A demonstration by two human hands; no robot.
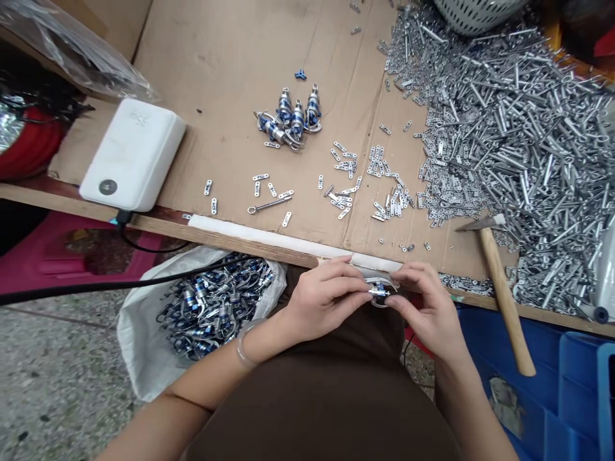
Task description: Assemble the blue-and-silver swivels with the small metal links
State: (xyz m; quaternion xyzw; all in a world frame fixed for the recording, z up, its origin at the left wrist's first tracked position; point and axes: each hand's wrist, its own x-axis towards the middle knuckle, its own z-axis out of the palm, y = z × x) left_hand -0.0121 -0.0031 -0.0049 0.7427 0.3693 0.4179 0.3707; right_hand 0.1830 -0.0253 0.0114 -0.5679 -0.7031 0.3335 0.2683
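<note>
- A cardboard-covered worktable (pixel 225 57) spreads across the view, edged in wood on the person's side.
- A broad heap of metal eye-ended rods and small link plates (pixel 523 141) covers its right part.
- Blue plastic crates (pixel 533 410) stand below the table edge, on the right.
- A white sack (pixel 137 346), left of the person's lap, is open and full of blue-and-silver metal assemblies (pixel 223 314).
- A hammer (pixel 504 294) lies over the edge, its head beside the heap, its wooden handle jutting out above the crates.
- A white power bank (pixel 132 153) rests at the left edge, a black cable plugged in.
- The left hand (pixel 327 294) pinches the left side of a small blue-and-silver clamp-like assembly (pixel 379 292) between thumb and fingers, right at the table edge.
- The right hand (pixel 427 304) grips the same piece's right side, thumb and fingertips narrowly apart.
- Four similar assemblies (pixel 293 118) sit clustered mid-table.
- A single eye-ended rod (pixel 271 204) lies among scattered link plates.
- A blue three-armed part (pixel 300 75) lies beyond the cluster.
</note>
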